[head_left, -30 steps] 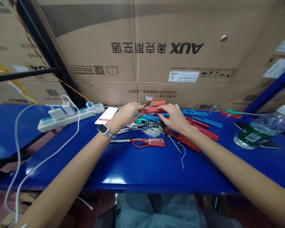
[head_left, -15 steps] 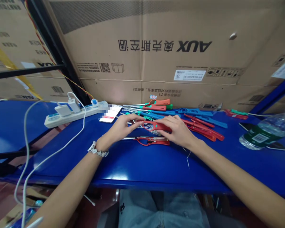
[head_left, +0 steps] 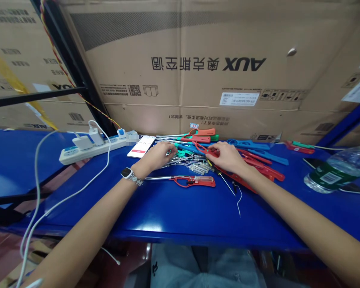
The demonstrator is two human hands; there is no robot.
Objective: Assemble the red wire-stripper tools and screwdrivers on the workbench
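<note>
My right hand grips a red lighter casing, its trigger loop sticking out to the left. Below that hand lies a screwdriver with a yellow and black handle. Curled fingers of my left hand hover by thin metal rods and wires; whatever they hold is hidden. In front of both hands lies an opened red long-nose lighter, its inner parts exposed and its metal tube pointing left. Clear small fuel tanks are heaped between the hands. Further red casings lie beyond my right hand.
Red, green and blue lighter parts pile up against the cardboard box. A phone and a power strip are at left, a water bottle at right. A loose white wire lies near the front.
My hands have moved apart. The red casing that was between them has gone right with my right hand, uncovering the clear tanks and the screwdriver. My left hand has shifted slightly left.
</note>
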